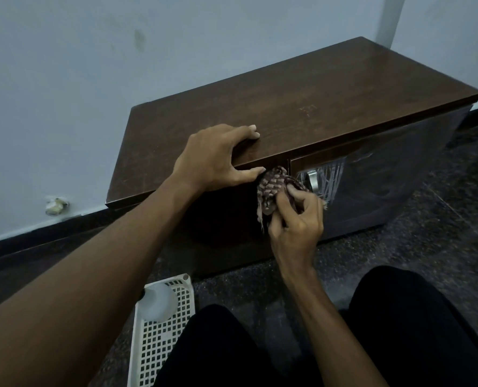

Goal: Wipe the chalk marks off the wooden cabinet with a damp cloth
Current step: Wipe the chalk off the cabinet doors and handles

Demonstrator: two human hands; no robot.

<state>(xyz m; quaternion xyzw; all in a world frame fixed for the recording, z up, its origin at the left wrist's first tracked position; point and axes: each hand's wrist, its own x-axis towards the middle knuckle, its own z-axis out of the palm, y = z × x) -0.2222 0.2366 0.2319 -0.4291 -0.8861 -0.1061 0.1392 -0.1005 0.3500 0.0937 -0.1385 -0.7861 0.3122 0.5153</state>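
The low, dark brown wooden cabinet [288,107] is being braced at its front top edge by the left hand [215,157], whose fingers are lying spread over the top panel while the thumb is being pressed under the lip. Just below that edge, a bunched, checked maroon-and-cream cloth [272,188] is being held against the cabinet front, gripped by the curled fingers and thumb of the right hand [296,219]. Immediately beside the cloth, toward the cabinet's right end, a silver metal handle [313,181] is being partly covered by the cloth and fingers, and white chalk scribbles [335,177] are showing around it on the door.

In front of the cabinet's left portion, a white perforated plastic basket [162,336] is lying on the dark speckled stone floor [427,233], with a pale rounded container [158,303] resting in it; what that container is cannot be made out, possibly a bottle. The basket's near end is being cut off by the frame edge and by the person's black-clad knees [232,344]. Behind the cabinet, the pale blue-grey wall [64,79] is bearing a patch of chipped plaster [55,205] near its dark skirting. The left door of the cabinet is being lost in shadow behind the forearm.
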